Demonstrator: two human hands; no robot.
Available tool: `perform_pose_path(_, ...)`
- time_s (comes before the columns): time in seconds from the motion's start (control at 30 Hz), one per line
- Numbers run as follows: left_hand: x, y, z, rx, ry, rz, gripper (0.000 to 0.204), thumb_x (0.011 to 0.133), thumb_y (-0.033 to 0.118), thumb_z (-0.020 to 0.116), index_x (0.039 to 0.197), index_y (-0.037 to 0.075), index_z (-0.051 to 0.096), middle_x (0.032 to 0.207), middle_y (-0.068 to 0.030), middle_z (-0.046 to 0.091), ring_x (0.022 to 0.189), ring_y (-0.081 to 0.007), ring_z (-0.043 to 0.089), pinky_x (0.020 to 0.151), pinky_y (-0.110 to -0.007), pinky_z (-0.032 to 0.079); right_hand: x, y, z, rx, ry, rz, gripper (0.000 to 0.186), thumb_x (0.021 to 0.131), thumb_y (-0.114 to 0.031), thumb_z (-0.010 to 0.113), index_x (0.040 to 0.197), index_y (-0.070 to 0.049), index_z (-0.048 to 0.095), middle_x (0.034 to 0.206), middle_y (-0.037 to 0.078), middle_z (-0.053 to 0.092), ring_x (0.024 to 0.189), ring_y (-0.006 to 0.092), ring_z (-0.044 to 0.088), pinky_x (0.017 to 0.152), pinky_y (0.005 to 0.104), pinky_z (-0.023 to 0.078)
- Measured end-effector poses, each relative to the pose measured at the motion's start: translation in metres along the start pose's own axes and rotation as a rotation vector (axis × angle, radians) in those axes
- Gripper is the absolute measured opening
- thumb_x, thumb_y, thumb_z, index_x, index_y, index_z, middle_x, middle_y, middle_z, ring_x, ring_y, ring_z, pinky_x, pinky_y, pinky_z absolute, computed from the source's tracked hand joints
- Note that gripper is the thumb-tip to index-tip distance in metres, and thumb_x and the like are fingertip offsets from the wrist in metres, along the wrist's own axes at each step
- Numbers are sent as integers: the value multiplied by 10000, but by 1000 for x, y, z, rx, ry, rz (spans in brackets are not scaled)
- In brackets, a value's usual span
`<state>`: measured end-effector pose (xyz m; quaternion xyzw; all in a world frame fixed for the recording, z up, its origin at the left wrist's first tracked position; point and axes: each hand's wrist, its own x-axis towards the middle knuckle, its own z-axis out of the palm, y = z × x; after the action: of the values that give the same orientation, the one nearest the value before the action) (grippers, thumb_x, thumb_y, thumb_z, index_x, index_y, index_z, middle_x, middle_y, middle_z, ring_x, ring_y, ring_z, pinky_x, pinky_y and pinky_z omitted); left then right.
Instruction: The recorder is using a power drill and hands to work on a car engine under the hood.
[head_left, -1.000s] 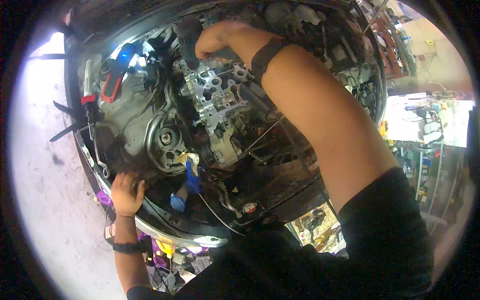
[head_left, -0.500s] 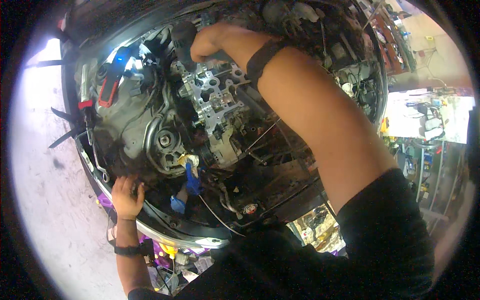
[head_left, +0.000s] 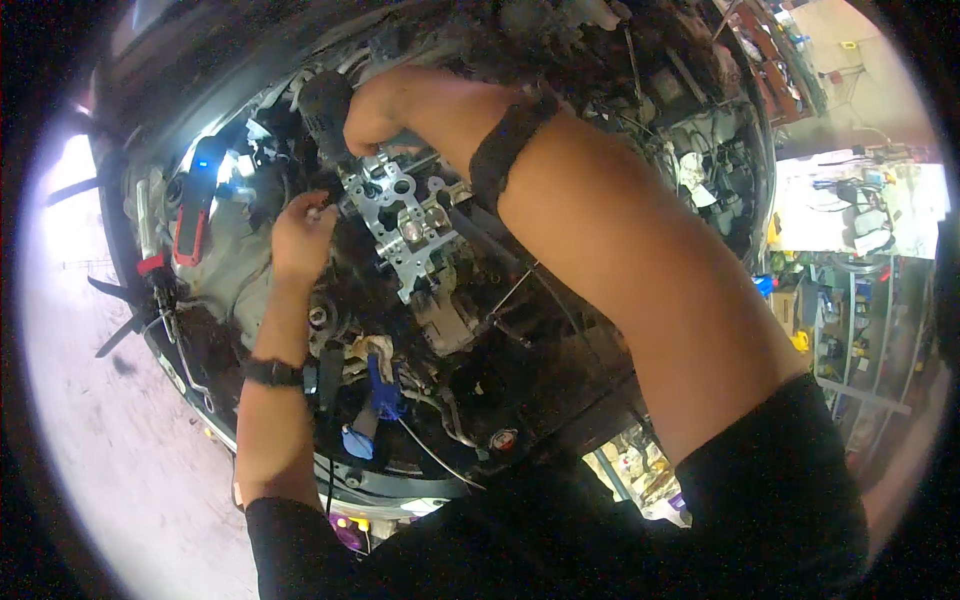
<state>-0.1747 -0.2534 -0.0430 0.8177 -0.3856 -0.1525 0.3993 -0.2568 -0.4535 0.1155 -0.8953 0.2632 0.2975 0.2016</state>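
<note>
My right arm reaches across the engine bay from the right. My right hand (head_left: 382, 112) is curled over the far end of the bare metal cylinder head (head_left: 402, 262), against a dark, rounded, textured thing (head_left: 326, 112) whose kind I cannot make out. The right fingers are mostly hidden. My left hand (head_left: 303, 240) is beside the cylinder head's left edge, fingers bent together around something small and pale that I cannot identify. A blue-handled tool (head_left: 382, 385) and a pale crumpled cloth (head_left: 358, 348) lie nearer to me.
A lit work lamp with a red-edged part (head_left: 190, 235) rests at the left of the bay. A long-handled tool with a red collar (head_left: 150, 263) lies along the left fender. A thin metal rod (head_left: 513, 292) slants beside the engine. Shelves (head_left: 860, 330) and a white bench (head_left: 860, 200) stand right.
My left hand has left the front left edge of the bay and moved up beside the cylinder head. My right hand and the dark thing have shifted left. The view has tilted slightly.
</note>
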Motion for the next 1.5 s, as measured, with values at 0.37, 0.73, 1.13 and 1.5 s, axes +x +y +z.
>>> perform_pose_path(0.37, 57, -3, 67, 308, -301, -181, 441, 752, 313, 721, 1080, 34, 621, 1038, -168, 662, 988, -356, 621, 851, -427, 489, 9, 27, 1, -62, 107, -193, 360, 587, -310, 673, 860, -84, 738, 931, 137, 696, 803, 267, 650, 708, 402, 494)
perform_pose_path(0.73, 54, 13, 60, 465, -285, -80, 311, 799, 288, 672, 1049, 104, 669, 1083, -161, 639, 1009, -346, 606, 861, -429, 478, -24, 45, -44, 194, -109, -282, 265, 637, -277, 688, 767, -49, 723, 786, 85, 690, 711, 185, 648, 665, 368, 506)
perform_pose_path(1.13, 67, 65, 60, 250, -166, -7, 261, 790, 261, 675, 963, 69, 707, 884, -163, 683, 825, -296, 664, 757, -374, 499, -231, 222, 47, 1082, 655, -157, 259, 729, -163, 668, 932, -1, 678, 736, 95, 650, 640, 179, 606, 628, 314, 495)
perform_pose_path(1.5, 137, 172, 191, 211, -302, 266, 278, 802, 298, 666, 1014, 123, 704, 988, -164, 680, 923, -322, 646, 807, -397, 495, -344, 280, 212, 1703, 835, 291, 451, 699, -116, 675, 1110, 48, 589, 879, 121, 651, 655, 199, 626, 602, 310, 525)
